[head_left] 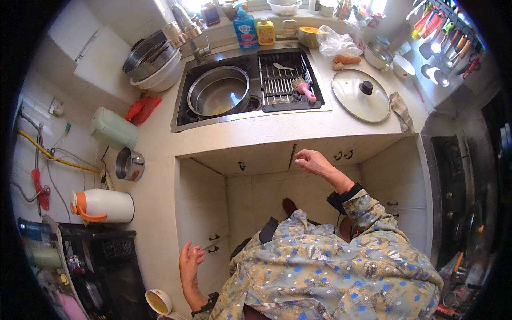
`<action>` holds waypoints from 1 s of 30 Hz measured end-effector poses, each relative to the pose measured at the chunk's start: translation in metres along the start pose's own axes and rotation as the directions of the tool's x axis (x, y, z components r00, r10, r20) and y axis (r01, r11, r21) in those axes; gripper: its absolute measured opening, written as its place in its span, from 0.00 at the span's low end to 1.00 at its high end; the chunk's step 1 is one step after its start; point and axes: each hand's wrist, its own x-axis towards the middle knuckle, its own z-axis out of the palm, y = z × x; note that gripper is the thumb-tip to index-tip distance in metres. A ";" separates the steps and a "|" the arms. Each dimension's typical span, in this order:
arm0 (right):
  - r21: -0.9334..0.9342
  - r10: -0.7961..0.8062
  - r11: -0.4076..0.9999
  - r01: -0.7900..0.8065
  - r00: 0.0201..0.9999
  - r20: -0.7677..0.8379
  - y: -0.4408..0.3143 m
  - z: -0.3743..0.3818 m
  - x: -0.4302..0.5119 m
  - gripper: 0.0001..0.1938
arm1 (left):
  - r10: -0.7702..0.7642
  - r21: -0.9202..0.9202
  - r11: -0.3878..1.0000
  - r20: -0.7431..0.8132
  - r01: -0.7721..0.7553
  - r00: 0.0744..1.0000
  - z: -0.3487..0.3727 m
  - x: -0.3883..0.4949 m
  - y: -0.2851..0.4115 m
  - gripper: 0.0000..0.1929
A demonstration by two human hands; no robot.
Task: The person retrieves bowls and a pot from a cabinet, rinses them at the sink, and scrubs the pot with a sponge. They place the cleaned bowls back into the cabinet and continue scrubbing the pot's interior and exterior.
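My left hand (189,258) is raised at the lower left beside the counter's edge, fingers apart, holding nothing. My right hand (314,162) hangs over the floor in front of the sink cabinet, its fingers loosely curled; nothing shows in it. In the sink beyond them, a large steel pot (219,92) holds some liquid. To its right a drying rack (276,86) bears a pink-handled brush (306,92) and a white spoon (283,66). A glass lid (352,96) with a black knob lies on the counter, right of the sink, next to a crumpled cloth (401,112).
The left counter (154,200) bears a green container (116,127), a small steel pot (130,164), a white jug with orange handle (106,205) and a bowl (159,301). Stacked basins (154,64) stand left of the faucet (188,30). Soap bottles (245,30) line the back.
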 end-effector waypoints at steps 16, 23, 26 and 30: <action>-0.071 -0.051 0.997 0.040 0.983 -0.176 -0.010 -0.080 0.027 0.19 | -0.040 0.041 0.998 -0.059 0.043 0.997 0.029 0.018 0.039 0.24; -0.128 -0.126 0.987 0.102 0.972 -0.199 -0.004 -0.097 0.054 0.19 | -0.086 0.135 0.987 -0.040 0.091 0.995 0.054 0.030 0.060 0.26; -0.155 -0.166 0.978 0.137 0.968 -0.190 -0.005 -0.100 0.065 0.18 | -0.083 0.122 0.989 -0.008 0.083 0.997 0.062 0.036 0.067 0.26; -0.159 -0.214 0.970 0.186 0.959 -0.183 0.004 -0.105 0.078 0.17 | -0.079 0.104 0.991 -0.053 0.084 0.995 0.083 0.043 0.080 0.25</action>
